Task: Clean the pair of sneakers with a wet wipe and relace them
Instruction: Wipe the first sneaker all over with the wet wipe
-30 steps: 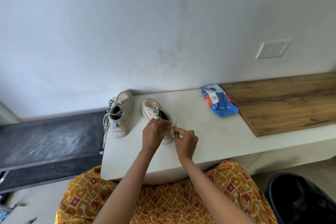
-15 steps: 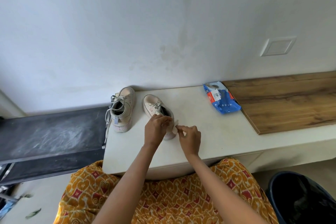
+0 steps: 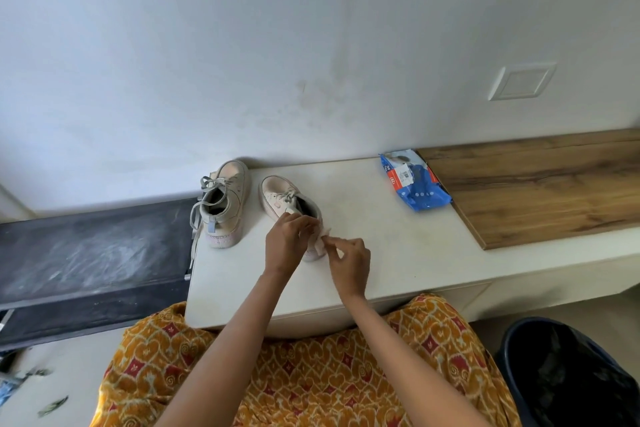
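On the white table (image 3: 398, 253), right sneaker (image 3: 277, 196) at its middle: left hand (image 3: 289, 241) grips the heel collar, right hand (image 3: 348, 258) pinches a wipe (image 3: 320, 243) against the heel. Left sneaker (image 3: 225, 204) just beside. Risk: hard rubbing may tip the shoe.

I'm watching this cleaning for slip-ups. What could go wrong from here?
The left shoe stands at the table edge with its lace hanging over the side; a nudge or snag might tip it off. Both hands' grip on the wipe is a fingertip pinch, so it may tear or slip.
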`<state>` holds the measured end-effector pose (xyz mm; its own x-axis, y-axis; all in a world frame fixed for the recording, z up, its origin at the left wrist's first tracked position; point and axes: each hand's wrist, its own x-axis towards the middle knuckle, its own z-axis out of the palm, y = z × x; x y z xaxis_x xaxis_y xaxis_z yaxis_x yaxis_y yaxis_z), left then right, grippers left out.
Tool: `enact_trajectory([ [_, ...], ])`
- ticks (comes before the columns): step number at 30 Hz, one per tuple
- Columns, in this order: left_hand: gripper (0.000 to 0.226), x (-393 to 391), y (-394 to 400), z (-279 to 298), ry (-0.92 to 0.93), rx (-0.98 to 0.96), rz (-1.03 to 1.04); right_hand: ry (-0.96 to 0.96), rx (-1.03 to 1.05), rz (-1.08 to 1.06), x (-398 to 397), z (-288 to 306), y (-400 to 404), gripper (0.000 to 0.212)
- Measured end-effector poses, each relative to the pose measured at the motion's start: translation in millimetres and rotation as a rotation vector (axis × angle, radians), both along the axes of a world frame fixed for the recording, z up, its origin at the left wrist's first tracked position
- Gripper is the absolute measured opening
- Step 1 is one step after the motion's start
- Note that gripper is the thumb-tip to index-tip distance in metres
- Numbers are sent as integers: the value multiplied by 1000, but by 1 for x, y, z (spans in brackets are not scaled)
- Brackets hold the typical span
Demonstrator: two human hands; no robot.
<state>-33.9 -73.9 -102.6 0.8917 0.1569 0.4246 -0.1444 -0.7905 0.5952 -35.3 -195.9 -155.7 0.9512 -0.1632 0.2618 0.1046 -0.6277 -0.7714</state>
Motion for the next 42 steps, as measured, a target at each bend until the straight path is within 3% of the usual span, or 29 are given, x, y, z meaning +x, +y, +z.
enact_trajectory([
  [5, 14, -2, 1, 5, 20, -4, -13, 85, -37, 22, 21, 2, -11, 21],
  [8, 15, -3, -1, 7, 26, -28, -9, 86, 136, -45, 35, 24, -5, 25],
  [13, 13, -5, 0, 7, 11, -24, 0, -71, 276, 36, 9, 41, 29, 23],
  [18, 13, -3, 2, 7, 33, -33, -20, -4, 463, -93, 12, 28, 30, 19],
  [23, 17, -1, 2, 4, 28, -41, -18, 34, 385, -184, 19, 19, 22, 21],
  [27, 14, -1, 3, 2, 5, -44, -18, -67, 251, -81, 8, 24, 29, 20],
  [30, 17, -1, 3, 2, -5, -43, -22, -38, 199, -83, -1, 14, 22, 14],
  [35, 16, -3, 0, 6, 30, -55, -9, 6, -57, -28, -4, -1, -3, 15],
  [42, 14, -3, 1, 7, 36, -64, 3, -4, 100, -46, 12, 21, 14, 19],
])
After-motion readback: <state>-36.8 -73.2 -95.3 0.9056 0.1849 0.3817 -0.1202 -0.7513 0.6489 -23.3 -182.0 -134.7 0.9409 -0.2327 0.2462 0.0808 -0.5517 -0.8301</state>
